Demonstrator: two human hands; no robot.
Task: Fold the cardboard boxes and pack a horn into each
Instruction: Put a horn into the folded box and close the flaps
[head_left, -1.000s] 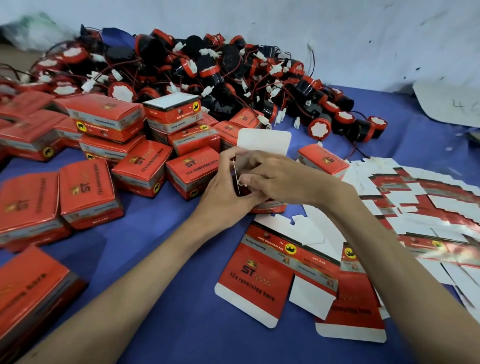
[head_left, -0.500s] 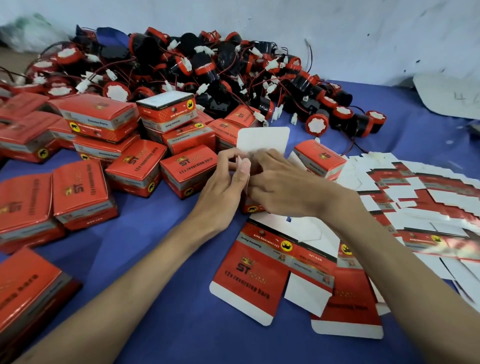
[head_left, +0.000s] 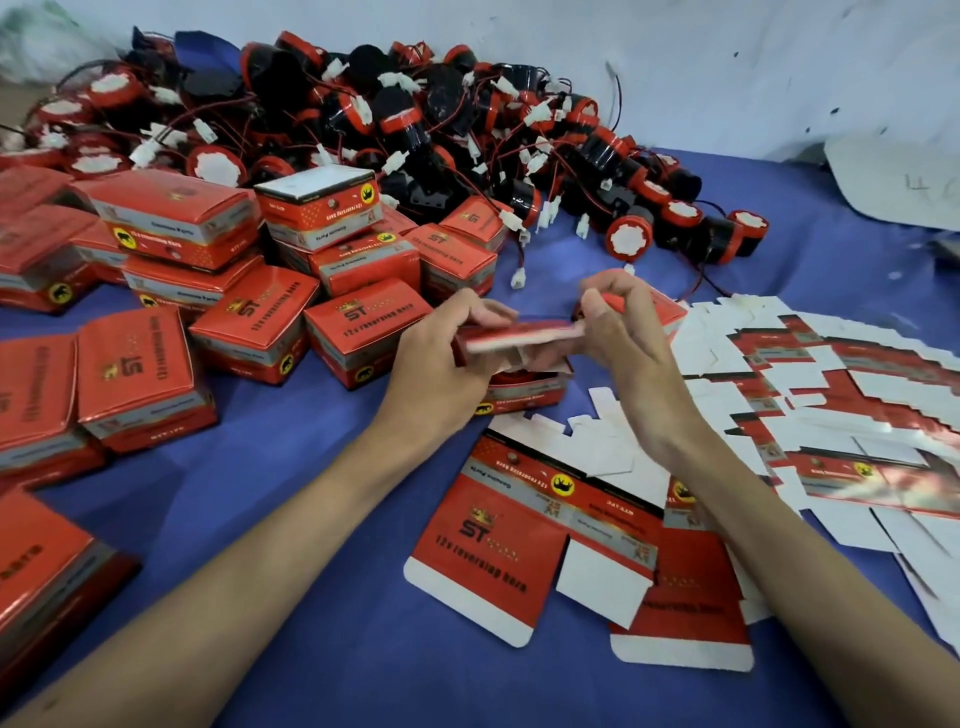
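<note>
**Lid closing on current box**

Lid flap (head_left: 519, 331), upright half a second ago, now lies nearly flat over the box (head_left: 530, 388), which sits on the counter (head_left: 311, 597). Nearest: flat blanks (head_left: 488, 540), many unfolded. Mid: left hand (head_left: 441, 364) and right hand (head_left: 621, 332) each pinch one end of the flap; tuck-in pending. Beyond: closed boxes (head_left: 140, 374), then loose horns (head_left: 415, 119) piled, so plenty left.

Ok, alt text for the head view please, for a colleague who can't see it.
The left hand and right hand grip the half-closed lid of a red cardboard box above a blue tablecloth. Packed boxes lie left, loose horns behind, flat box blanks right.
</note>
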